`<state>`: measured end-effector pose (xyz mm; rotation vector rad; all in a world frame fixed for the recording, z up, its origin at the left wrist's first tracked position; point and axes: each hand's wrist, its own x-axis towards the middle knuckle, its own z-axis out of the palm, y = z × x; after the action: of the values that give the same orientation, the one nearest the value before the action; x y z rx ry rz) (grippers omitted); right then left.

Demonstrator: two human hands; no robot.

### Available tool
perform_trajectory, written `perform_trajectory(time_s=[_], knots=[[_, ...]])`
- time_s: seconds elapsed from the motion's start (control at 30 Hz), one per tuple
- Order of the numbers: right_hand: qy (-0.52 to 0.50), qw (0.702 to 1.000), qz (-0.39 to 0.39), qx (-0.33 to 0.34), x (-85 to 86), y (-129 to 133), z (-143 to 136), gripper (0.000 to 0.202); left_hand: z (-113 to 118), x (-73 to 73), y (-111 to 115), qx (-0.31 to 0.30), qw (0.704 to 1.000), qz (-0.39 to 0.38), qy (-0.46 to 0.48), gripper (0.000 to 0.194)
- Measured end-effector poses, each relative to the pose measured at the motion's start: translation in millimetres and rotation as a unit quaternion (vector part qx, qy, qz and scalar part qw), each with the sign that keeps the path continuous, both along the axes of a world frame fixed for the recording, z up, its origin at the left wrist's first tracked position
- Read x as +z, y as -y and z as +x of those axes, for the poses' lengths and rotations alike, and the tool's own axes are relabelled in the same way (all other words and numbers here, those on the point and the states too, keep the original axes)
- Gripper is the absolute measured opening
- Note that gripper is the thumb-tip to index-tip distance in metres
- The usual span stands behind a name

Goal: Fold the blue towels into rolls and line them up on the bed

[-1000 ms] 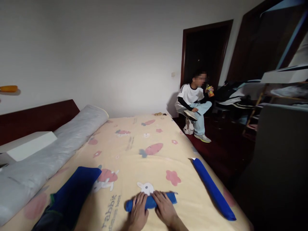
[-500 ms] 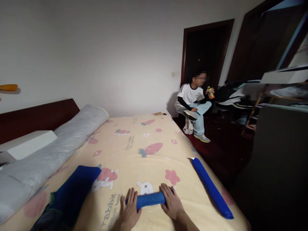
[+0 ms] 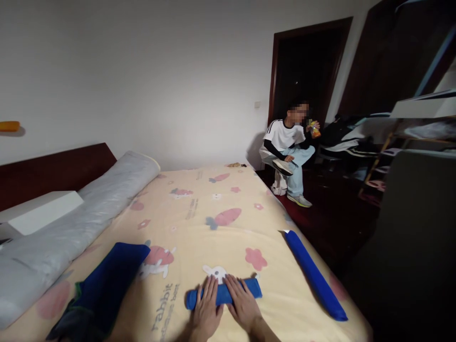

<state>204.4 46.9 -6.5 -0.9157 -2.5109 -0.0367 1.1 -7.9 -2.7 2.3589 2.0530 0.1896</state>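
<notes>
A short blue cloth roll [image 3: 254,288] lies crosswise on the patterned bed sheet [image 3: 199,247], near the bottom centre. My left hand [image 3: 207,308] rests palm down on its left-middle part, fingers stretched over it. Just right of that, my right hand [image 3: 242,304] lies flat across the roll, fingers also extended. Both ends of the roll show outside my hands. To the left is a flat dark blue cloth [image 3: 107,280] with green edging. Along the right side of the bed lies a long blue roll [image 3: 315,275] with a white tip.
A grey rolled mattress [image 3: 107,194] and a white box [image 3: 46,211] lie by the dark headboard [image 3: 53,168]. Beyond the bed's right edge a seated person [image 3: 285,142] holds a drink bottle [image 3: 315,129]. A rack [image 3: 388,147] stands at right.
Both my hands have moved inward along the short roll, from its ends to its middle, uncovering the ends. The seated person's bottle is slightly higher and nearer the head.
</notes>
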Motion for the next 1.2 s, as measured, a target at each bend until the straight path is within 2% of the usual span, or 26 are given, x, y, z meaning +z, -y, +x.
perform_trajectory(time_s=[0.2,0.37,0.53,0.7,0.8,0.9,1.1,1.2], knots=[[0.001,1.000,-0.016,-0.023,7.0,-10,34,0.077,-18,18.9,8,0.035,0.999,-0.029,0.014,0.075],[0.018,0.997,-0.068,-0.026,5.9,-15,58,0.072,-28,29.8,15,0.060,0.997,-0.053,-0.005,0.072],[0.032,0.996,-0.073,-0.039,5.7,-22,60,0.070,-35,29.3,12,0.070,0.996,-0.052,-0.030,0.068],[0.092,0.994,-0.053,-0.008,29.2,-31,57,0.063,-44,23.5,6,0.061,0.996,-0.053,-0.041,0.061],[0.110,0.993,-0.042,-0.021,54.5,-32,51,0.055,-45,17.5,7,0.106,0.991,-0.062,-0.060,0.066],[0.124,0.991,-0.039,-0.018,90.1,-32,46,0.049,-44,12.5,10,0.152,0.984,-0.062,-0.064,0.071],[0.158,0.986,-0.046,0.024,189.2,-34,42,0.015,-35,13.2,14,0.168,0.984,-0.054,-0.037,0.070],[0.170,0.983,-0.046,0.052,241.7,-28,40,0.014,-20,10.3,16,0.170,0.985,-0.009,0.008,0.061]])
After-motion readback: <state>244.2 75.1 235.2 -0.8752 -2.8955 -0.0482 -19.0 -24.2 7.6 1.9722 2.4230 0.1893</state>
